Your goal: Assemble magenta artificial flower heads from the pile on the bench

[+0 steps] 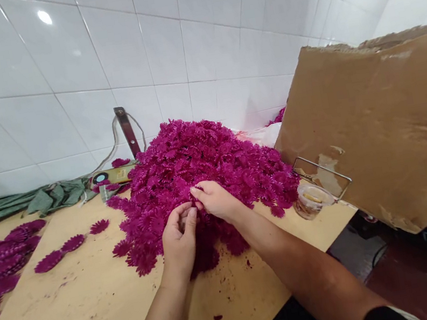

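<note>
Your left hand [179,233] and right hand [215,199] are pinching nearly closed, contents unclear; flowers [199,151] are lying heaped beyond, cardboard [388,125] and cup [308,209] standing right.

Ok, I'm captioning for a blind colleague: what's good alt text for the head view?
A person's left hand and right hand are close together at the front of a heap of magenta flower-shaped pieces on a tan table. Brown cardboard and a small clear tub are at right, white wall tiles behind.
</note>
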Motion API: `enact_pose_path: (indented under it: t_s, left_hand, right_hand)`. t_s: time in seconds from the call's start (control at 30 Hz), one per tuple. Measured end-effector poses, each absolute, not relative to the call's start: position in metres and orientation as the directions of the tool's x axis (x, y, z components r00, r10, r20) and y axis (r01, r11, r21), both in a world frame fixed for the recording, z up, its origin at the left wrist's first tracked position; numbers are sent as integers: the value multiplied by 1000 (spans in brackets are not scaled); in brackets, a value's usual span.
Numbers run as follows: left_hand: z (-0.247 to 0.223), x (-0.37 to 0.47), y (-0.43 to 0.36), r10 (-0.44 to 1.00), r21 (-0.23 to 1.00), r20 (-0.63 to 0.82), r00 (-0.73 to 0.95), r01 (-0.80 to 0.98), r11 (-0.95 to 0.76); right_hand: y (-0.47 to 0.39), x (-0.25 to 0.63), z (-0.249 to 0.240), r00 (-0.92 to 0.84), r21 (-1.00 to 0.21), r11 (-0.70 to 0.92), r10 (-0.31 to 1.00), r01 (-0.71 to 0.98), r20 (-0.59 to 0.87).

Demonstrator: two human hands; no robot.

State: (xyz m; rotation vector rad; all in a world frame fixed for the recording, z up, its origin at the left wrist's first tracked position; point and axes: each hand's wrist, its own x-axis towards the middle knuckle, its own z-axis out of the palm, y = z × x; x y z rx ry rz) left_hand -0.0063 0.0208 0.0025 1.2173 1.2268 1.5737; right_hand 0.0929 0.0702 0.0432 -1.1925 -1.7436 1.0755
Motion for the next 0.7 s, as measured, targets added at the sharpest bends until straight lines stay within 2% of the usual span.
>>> enact_pose_path:
  t_s: [0.13,0.23,0.4,0.47,0.53,0.7]
  left_hand:
    - [3,-10,23,935,975,192,-297,-49,-215]
    - [1,-11,24,935,981,178,-305,-15,-192]
    - [0,-10,26,930,975,220,-294,37,-219]
    - [-1,-11,28,910,964,264,-319,124,-236]
    - [-1,-13,29,888,934,325,-324,257,-248]
    - [13,-18,32,830,712,528,-177,626,-320]
  right_hand:
    - [76,82,31,-283,-882,298,938,366,200]
    - [80,83,25,-262,-894,285,944,347,199]
    - [79,91,28,-324,-967,245,922,67,211]
    - [76,93,29,-397,-979,206,898,-1,189]
    - [74,94,28,-422,-977,213,887,16,187]
    - [76,97,20,-237,-931,254,952,263,193]
